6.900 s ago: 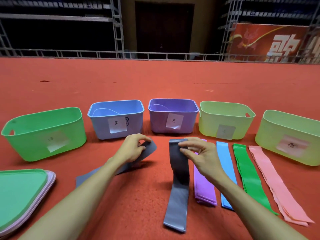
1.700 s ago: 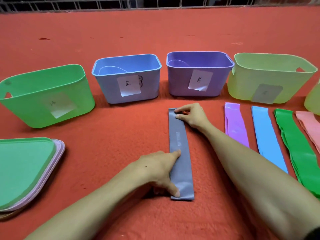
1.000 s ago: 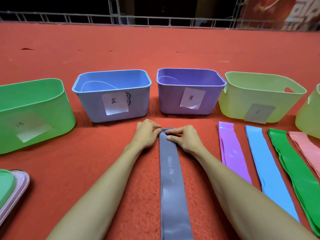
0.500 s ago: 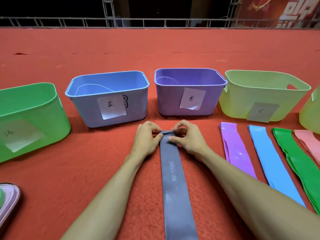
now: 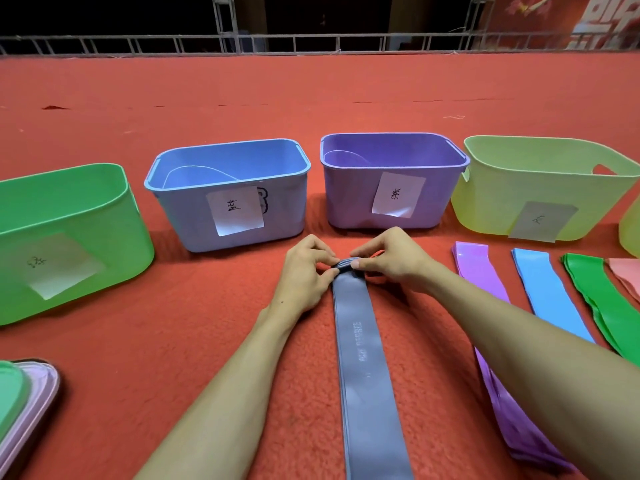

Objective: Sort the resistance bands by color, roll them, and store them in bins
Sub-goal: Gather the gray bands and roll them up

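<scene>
A grey resistance band (image 5: pixel 363 358) lies lengthwise on the red carpet, its far end curled into a small roll. My left hand (image 5: pixel 304 271) and my right hand (image 5: pixel 391 261) pinch that rolled end from either side. To the right lie flat a purple band (image 5: pixel 478 275), a blue band (image 5: pixel 543 289), a green band (image 5: pixel 602 299) and a pink band (image 5: pixel 627 275). Behind stand labelled bins: a green bin (image 5: pixel 69 209), a blue bin (image 5: pixel 194 216), a purple bin (image 5: pixel 349 195) and a yellow-green bin (image 5: pixel 485 195).
A stack of green and pink lids (image 5: pixel 31 400) lies at the near left. Another yellow-green bin (image 5: pixel 632 230) shows at the right edge. A metal railing (image 5: pixel 311 43) bounds the carpet far behind.
Both hands came to the grey band's far end and have curled it over into a small roll. The camera has shifted slightly.
</scene>
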`<state>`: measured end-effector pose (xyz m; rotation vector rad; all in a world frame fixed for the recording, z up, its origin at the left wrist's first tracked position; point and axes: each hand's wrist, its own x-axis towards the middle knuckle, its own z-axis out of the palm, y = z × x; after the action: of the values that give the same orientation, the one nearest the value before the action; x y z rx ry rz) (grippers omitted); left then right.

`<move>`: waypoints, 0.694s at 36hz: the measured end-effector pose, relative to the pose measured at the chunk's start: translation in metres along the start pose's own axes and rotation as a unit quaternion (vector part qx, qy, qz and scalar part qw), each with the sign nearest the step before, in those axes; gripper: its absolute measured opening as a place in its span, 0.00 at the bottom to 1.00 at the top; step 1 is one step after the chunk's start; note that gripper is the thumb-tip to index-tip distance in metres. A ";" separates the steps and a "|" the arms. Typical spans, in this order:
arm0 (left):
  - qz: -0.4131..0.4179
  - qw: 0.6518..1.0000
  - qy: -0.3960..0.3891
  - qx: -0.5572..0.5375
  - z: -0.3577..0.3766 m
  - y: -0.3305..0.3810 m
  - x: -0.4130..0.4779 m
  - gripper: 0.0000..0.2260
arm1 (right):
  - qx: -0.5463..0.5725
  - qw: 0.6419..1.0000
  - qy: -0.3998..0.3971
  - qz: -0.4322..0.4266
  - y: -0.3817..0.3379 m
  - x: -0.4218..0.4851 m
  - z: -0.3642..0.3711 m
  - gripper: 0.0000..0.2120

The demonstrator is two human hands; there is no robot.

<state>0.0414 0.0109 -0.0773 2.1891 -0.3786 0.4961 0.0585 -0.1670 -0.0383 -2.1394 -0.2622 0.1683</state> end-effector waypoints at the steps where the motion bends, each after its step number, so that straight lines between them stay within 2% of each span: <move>1: 0.000 1.000 -0.001 -0.002 0.000 0.000 0.000 0.06 | 0.004 1.000 0.002 -0.003 -0.001 -0.001 0.000 0.12; 6: 0.010 1.000 -0.009 -0.004 -0.003 0.000 -0.002 0.05 | 0.040 0.999 0.025 0.006 -0.002 -0.005 0.007 0.03; 10: 0.018 1.000 -0.013 -0.007 -0.004 0.000 -0.002 0.05 | -0.010 0.997 0.065 -0.037 0.004 -0.005 0.011 0.09; 14: 0.024 1.000 -0.009 -0.008 -0.001 -0.001 -0.003 0.04 | -0.112 0.983 0.099 -0.109 0.006 -0.007 0.013 0.07; 21: -0.015 0.996 -0.027 -0.078 -0.003 0.001 -0.003 0.04 | -0.140 0.973 0.106 -0.152 0.011 -0.010 0.016 0.06; 25: -0.051 0.993 -0.028 -0.101 -0.004 0.002 -0.001 0.07 | -0.138 0.967 0.103 -0.187 0.015 -0.013 0.017 0.05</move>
<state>0.0384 0.0130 -0.0739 2.0174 -0.3294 0.3269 0.0441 -0.1647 -0.0604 -2.3135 -0.5864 -0.3257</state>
